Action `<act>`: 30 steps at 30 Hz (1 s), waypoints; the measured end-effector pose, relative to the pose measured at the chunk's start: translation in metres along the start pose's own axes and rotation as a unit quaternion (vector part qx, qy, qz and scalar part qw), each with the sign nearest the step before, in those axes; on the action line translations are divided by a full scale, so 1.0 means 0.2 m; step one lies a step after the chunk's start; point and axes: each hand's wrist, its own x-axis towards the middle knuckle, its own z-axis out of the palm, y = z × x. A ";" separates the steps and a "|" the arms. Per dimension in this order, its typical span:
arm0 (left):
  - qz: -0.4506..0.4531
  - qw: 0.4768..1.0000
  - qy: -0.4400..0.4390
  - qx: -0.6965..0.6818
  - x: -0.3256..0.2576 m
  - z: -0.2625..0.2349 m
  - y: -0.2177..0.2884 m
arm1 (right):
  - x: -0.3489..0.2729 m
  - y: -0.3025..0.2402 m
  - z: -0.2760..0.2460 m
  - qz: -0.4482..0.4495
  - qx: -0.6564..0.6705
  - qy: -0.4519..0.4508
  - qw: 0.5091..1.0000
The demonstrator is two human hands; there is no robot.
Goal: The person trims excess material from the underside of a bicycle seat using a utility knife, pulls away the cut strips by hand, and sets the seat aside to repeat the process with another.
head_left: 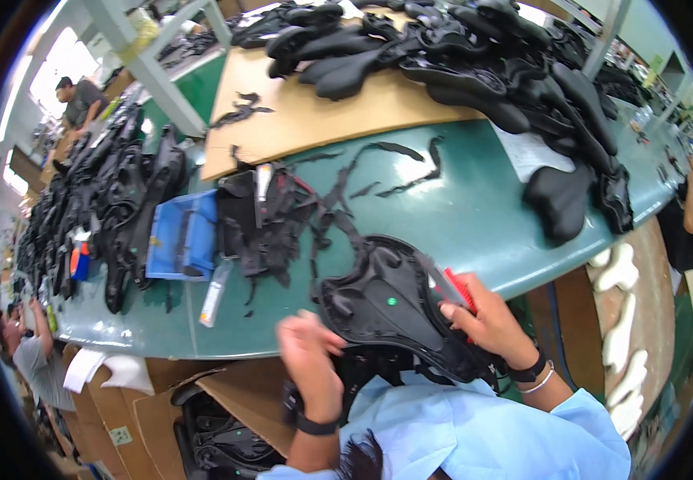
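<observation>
A black bicycle saddle (374,308) lies underside up at the table's near edge, just in front of my body. My right hand (486,320) is closed around a red-handled cutter (460,292), its grey blade lying along the saddle's right edge. My left hand (310,352) is at the saddle's lower left edge, smeared by motion; whether it grips anything cannot be seen. From the saddle's far end, black trimmed strips (345,224) trail across the green table (458,216).
A blue bin (182,236) stands left, beside a heap of black scraps (266,216). Many black saddles (474,88) are piled at the far side, partly on a tan board (306,120). More black saddles (126,192) line the left. Cardboard boxes (154,424) stand below the edge. Other people work nearby.
</observation>
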 end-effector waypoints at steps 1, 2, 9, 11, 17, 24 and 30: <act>-0.147 0.986 -0.039 0.068 -0.09 0.00 0.01 | 0.01 0.03 0.07 -0.054 -0.031 0.013 0.998; -0.291 0.945 -0.070 0.131 -0.17 0.03 0.02 | 0.00 0.05 0.13 -0.109 -0.061 0.025 0.992; -0.146 0.981 -0.102 0.072 -0.08 -0.04 0.14 | -0.10 0.01 0.10 0.029 0.188 0.011 0.982; -0.116 0.989 -0.079 0.034 0.10 -0.22 0.44 | -0.08 0.04 -0.01 0.012 0.187 0.070 0.980; 0.052 0.987 -0.151 -0.028 0.68 0.06 0.51 | -0.15 0.14 -0.07 0.018 0.223 0.142 0.964; 0.128 0.808 -0.450 0.358 0.43 0.98 0.17 | -0.14 0.19 -0.14 -0.001 0.275 0.240 0.931; 0.455 0.665 -0.380 0.455 0.29 1.58 -0.29 | -0.19 0.34 -0.25 -0.010 0.308 0.378 0.873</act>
